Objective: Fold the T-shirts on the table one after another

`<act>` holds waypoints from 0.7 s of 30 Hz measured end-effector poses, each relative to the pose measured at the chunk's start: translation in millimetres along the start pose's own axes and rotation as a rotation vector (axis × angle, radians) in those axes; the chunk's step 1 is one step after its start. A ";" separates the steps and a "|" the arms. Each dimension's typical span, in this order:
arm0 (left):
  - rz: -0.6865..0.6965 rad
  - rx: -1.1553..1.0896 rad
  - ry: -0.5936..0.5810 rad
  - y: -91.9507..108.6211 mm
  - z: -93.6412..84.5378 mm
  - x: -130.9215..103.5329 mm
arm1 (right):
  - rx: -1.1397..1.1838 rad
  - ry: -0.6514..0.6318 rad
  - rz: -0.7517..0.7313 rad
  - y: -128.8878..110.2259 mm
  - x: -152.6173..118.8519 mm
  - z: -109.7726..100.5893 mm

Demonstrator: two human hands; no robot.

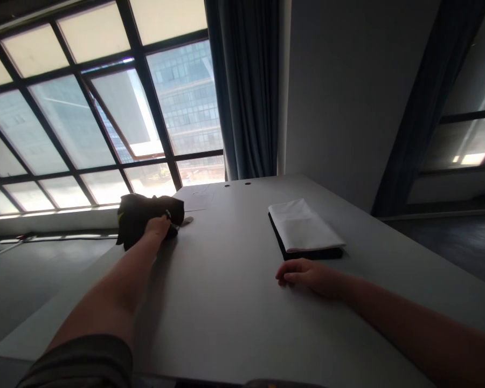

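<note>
1. The desk (226,312) is the largest thing here; take its far edge as twelve o'clock and the person's seat as six.
2. The bundle (135,218), dark and seemingly of soft cloth, is at ten o'clock, across the desk's left edge. Whether it rests there or is held up I cannot tell. To handle it well, I'd grip a thick fold rather than one thin layer, and keep the loose side from sagging past the edge.
3. The stack, at one o'clock, is a folded white cloth (305,226) on a black cloth (281,245), whose dark border shows along the left and near sides. It looks neat, so I'd keep sleeve and wrist off it.
4. The left hand (158,226) is clamped on the bundle's near right part, fingertips lost in the folds. From this hand, most of the bundle lies toward ten o'clock.
5. The right hand (305,274) is empty on the desk, fingers loosely curled and apart from any grip. The stack sits just beside it at twelve o'clock; the bundle is well apart at about ten.
6. A small pale piece (188,221) pokes out at the bundle's three o'clock; what it is, I cannot tell.
</note>
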State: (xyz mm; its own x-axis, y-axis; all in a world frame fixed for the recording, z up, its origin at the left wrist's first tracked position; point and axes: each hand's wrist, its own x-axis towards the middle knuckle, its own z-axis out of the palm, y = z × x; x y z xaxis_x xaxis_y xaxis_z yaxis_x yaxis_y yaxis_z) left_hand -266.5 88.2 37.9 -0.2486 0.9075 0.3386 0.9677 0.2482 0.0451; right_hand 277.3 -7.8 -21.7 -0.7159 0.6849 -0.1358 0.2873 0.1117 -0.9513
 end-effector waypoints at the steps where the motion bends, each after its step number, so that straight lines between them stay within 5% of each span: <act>1: 0.018 0.026 -0.043 4.0 10.1 -6.4 | -0.013 -0.004 0.002 0.1 -0.5 0.0; 4: 0.044 0.116 -0.119 8.8 28.6 -21.8 | -0.031 -0.014 0.009 1.1 -0.6 -0.6; 7: 0.020 0.182 -0.132 7.9 27.0 -27.0 | -0.002 -0.010 -0.003 3.9 1.8 -2.0; 12: 0.050 0.130 0.118 3.1 16.4 -19.0 | -0.072 0.014 -0.028 3.2 0.6 -1.9; 17: -0.338 0.080 -0.047 -5.8 42.0 -12.4 | -0.632 0.182 -0.377 -17.9 -14.5 -5.0; 21: -0.353 0.102 0.047 -10.7 69.0 -10.3 | -1.045 0.422 -0.456 -19.0 -20.9 -34.3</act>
State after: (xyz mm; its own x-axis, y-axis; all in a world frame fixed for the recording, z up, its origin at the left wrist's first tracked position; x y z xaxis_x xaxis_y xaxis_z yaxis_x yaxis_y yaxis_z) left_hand -277.3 99.5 -30.9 -0.5622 0.7437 0.3618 0.8126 0.5782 0.0741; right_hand 308.6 0.5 8.7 -0.6775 0.5900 0.4392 0.5768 0.7967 -0.1805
